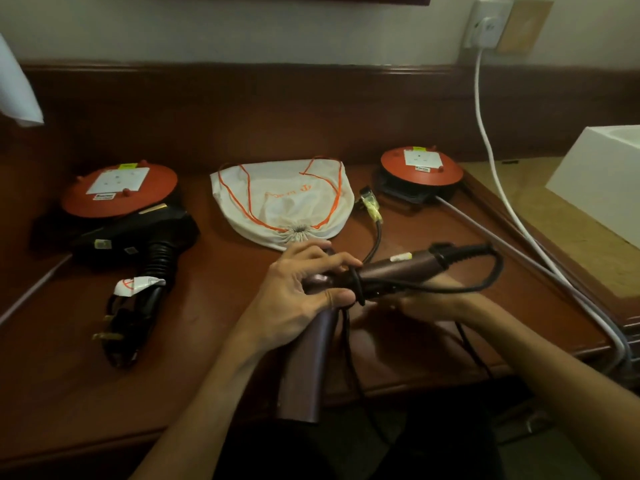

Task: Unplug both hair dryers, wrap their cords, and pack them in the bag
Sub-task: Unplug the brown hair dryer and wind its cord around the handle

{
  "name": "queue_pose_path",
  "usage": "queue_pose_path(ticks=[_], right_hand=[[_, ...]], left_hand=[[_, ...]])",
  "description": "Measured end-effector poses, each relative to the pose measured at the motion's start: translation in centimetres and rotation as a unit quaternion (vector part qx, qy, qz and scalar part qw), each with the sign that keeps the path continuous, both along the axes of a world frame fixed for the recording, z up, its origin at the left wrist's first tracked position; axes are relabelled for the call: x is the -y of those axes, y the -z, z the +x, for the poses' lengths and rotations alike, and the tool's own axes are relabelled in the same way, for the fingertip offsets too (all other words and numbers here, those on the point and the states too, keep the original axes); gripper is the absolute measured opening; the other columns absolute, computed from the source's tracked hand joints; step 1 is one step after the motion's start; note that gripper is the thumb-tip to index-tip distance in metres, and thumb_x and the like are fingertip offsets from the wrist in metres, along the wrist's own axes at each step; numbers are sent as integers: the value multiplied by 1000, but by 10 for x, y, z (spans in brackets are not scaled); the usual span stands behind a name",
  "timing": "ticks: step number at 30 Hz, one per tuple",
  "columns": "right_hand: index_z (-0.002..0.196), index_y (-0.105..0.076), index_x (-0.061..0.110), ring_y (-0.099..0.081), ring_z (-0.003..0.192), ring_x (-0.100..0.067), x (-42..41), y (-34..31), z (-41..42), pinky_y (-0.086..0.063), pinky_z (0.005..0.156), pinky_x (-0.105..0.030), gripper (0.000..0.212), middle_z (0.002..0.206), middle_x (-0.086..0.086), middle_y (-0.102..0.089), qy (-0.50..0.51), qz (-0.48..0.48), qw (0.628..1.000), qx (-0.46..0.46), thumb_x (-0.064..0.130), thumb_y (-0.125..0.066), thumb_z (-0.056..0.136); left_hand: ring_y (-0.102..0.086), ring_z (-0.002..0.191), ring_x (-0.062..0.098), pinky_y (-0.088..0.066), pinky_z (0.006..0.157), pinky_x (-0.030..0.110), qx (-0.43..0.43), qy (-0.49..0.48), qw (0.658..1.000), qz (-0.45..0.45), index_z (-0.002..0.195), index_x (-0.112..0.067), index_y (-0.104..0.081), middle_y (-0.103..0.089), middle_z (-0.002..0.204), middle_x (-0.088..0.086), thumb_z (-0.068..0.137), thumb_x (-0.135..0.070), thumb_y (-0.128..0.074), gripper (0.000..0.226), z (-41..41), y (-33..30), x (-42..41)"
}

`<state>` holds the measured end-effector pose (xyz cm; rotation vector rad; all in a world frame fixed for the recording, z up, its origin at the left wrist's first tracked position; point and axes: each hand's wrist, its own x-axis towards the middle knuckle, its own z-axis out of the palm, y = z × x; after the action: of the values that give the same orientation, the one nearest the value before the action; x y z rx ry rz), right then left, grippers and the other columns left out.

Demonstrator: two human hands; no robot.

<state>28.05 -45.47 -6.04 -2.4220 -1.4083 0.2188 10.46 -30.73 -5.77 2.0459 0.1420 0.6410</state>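
Brown hair dryer [381,271] held over the desk edge, handle axis toward 2 o'clock, barrel toward 6. Left hand [304,285] grips the body; right hand [426,303] cups under the handle, grip unclear. Cord [450,289] partly wound. Bag [284,199] at 12, cinched shut; left hand is nearer. Black dryer [138,244] at 9, cord bundled.

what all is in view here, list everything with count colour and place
brown hair dryer: 1, held over the desk's front edge, black cord looped round the handle
black hair dryer: 1, left on the desk, cord wrapped
white drawstring bag with orange cord: 1, desk centre, closed
red round cord reels: 2, left and right of the bag
white cable: 1, from the wall socket
dark wooden desk: 1
left hand: grips the brown dryer
right hand: under the handle, holds the cord
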Motion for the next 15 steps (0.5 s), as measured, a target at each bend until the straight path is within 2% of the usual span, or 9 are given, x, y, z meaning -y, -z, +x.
queue_pose_path(ticks=[1,2,3,4,6,8,11,13,15], right_hand=[[102,-73,23,-66,76,-17,-9,12,7,-58,79,-27,17,84,6,-67,9,8,998,-61,15,-58,98],[92,-76,27,-65,68,-17,-13,11,12,-57,69,-22,17,78,5,-69,-57,-57,991,-110,18,-62,96],[81,-76,20,-60,60,-16,-28,7,34,-52,60,-23,15,70,-1,-68,-89,-58,986,-129,20,-67,94],[75,-72,10,-56,57,-14,-32,-7,46,-47,55,-27,22,66,-8,-66,-121,-85,980,-135,23,-70,92],[68,-67,1,-51,55,-10,-9,-31,63,-40,53,-26,35,61,-10,-61,-133,-78,975,-161,28,-71,91],[66,-65,-2,-48,53,-8,-19,-32,59,-38,52,-21,39,59,-6,-58,-152,-53,972,-172,29,-71,90],[72,-67,-7,-49,55,-10,-25,-22,58,-39,53,-21,41,62,-13,-60,-159,-54,974,-155,29,-71,90],[72,-66,-7,-51,57,-12,-17,-21,63,-40,55,-25,45,64,-20,-62,-157,-39,970,-181,35,-70,88],[70,-66,-5,-50,56,-12,-18,-18,59,-40,55,-28,54,62,-20,-61,-174,-29,967,-184,47,-68,82]], left_hand=[[-46,133,14,-33,111,29,-8,0,1000,23,102,-38,-77,-70,99,-10,75,-40,-83,28,2,-1,3],[-46,133,13,-33,113,39,-19,-5,998,55,98,-40,-77,-70,97,-14,75,-48,-80,25,4,-2,6],[-46,133,10,-32,112,47,-31,-15,995,93,99,-41,-75,-69,95,-18,75,-55,-76,27,6,-3,10],[-46,133,8,-32,111,52,-42,-23,992,119,101,-43,-74,-68,95,-21,75,-60,-73,31,8,-4,13],[-46,133,7,-34,109,53,-50,-30,991,118,104,-46,-72,-68,99,-24,75,-64,-70,35,9,-5,15],[-42,136,4,-37,109,53,-60,-36,993,93,107,-51,-70,-65,115,-22,73,-66,-71,38,8,-6,13],[-35,138,-4,-37,111,52,-92,-26,991,90,113,-55,-66,-54,132,-21,65,-67,-79,52,4,-10,11],[-29,139,-8,-34,113,51,-127,-13,984,124,118,-55,-63,-51,133,-24,61,-66,-84,62,2,-14,12],[-28,140,-6,-31,113,52,-136,-10,976,172,120,-53,-59,-55,124,-29,64,-57,-86,62,3,-16,14]])
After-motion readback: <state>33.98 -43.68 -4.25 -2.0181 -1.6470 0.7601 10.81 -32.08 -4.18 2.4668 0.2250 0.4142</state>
